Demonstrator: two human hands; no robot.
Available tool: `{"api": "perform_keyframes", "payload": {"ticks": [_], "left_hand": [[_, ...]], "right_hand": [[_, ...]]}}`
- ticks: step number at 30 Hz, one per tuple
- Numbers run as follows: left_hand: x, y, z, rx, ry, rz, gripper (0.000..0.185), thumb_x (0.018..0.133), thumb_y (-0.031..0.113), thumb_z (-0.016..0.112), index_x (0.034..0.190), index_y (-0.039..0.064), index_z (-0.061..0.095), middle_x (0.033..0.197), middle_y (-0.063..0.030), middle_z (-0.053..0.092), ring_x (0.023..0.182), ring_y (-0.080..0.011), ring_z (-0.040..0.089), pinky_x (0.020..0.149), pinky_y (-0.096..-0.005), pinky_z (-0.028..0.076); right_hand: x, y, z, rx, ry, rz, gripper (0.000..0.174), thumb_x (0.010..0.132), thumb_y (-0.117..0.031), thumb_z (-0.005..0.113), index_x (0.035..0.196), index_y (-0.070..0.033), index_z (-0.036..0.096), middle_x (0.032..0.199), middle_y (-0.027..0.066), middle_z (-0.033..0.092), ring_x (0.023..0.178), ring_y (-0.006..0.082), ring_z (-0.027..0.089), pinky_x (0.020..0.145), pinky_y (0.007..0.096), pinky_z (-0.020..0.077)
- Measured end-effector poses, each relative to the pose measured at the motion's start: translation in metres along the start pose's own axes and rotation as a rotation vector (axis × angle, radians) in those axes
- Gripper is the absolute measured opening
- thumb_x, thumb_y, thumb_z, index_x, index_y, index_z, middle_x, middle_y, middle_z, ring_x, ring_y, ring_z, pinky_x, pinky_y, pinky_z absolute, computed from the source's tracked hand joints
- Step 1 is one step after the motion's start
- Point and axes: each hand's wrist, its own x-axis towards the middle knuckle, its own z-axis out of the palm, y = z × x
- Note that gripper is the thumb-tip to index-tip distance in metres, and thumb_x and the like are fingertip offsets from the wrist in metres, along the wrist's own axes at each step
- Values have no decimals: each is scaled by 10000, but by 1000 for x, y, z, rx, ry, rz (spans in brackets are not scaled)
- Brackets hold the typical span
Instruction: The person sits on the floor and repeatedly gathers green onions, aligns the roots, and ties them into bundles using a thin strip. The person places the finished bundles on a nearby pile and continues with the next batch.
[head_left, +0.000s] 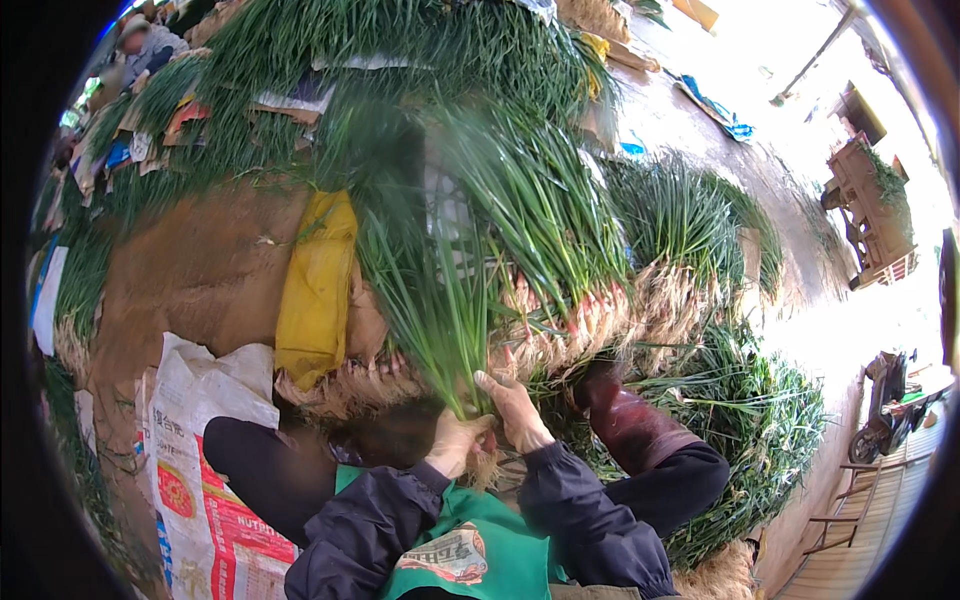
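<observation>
My left hand (456, 437) is closed around the lower stems of a bunch of green onions (463, 337), whose long leaves point away from me. Reddish bulbs and pale roots stick out below that hand. At the right side of the same stems is my right hand (514, 409), its thumb raised along the leaves; whether it grips any of them I cannot tell. Just beyond lies a row of more green onions (551, 217), with reddish bulbs and stringy roots facing me.
A yellow sack (319, 281) and a white printed sack (176, 382) lie at left. Loose green leaves (765, 420) are heaped at right. Large onion piles (375, 45) stand ahead. A person (146, 45) sits at far upper left; a scooter (881, 412) stands at far right.
</observation>
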Motion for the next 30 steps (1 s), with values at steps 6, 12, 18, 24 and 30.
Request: {"api": "perform_keyframes", "payload": {"ticks": [6, 12, 18, 24, 30], "left_hand": [[-15, 2, -9, -11, 136, 34, 326, 785, -5, 665, 1025, 61, 454, 644, -37, 565, 400, -135, 513, 318, -233, 347], [-25, 12, -12, -30, 47, -21, 324, 759, -36, 673, 913, 56, 403, 671, -143, 589, 389, -174, 506, 311, -250, 362], [-19, -1, -27, -4, 183, 71, 307, 752, -35, 675, 922, 64, 439, 643, -71, 570, 380, -145, 497, 310, -250, 361], [-18, -3, -36, 14, 240, 126, 230, 769, -8, 675, 894, 57, 493, 648, -56, 571, 416, -129, 508, 347, -236, 382], [-42, 38, -50, -276, -132, -43, 130, 835, 32, 605, 945, -33, 580, 776, -145, 622, 541, -193, 577, 488, -289, 486]], "right_hand": [[1, 38, 8, -1009, 322, -396, 196, 829, -213, 598, 906, -40, 646, 815, 221, 625, 751, 371, 609, 663, 393, 483], [33, 60, -27, 155, 369, -200, 115, 910, -64, 505, 928, 0, 598, 731, 0, 595, 563, 85, 497, 508, 179, 399], [32, 87, -18, -712, 122, -574, 258, 864, -198, 621, 983, 31, 613, 762, 15, 626, 628, 115, 547, 571, 284, 459], [9, 85, 23, -718, 434, -306, 264, 877, -221, 558, 981, 7, 640, 766, 144, 660, 604, 226, 610, 610, 355, 476], [78, 131, -88, -966, 155, -309, 180, 887, -175, 508, 816, -52, 619, 701, 69, 612, 591, 205, 589, 532, 344, 473]]}}
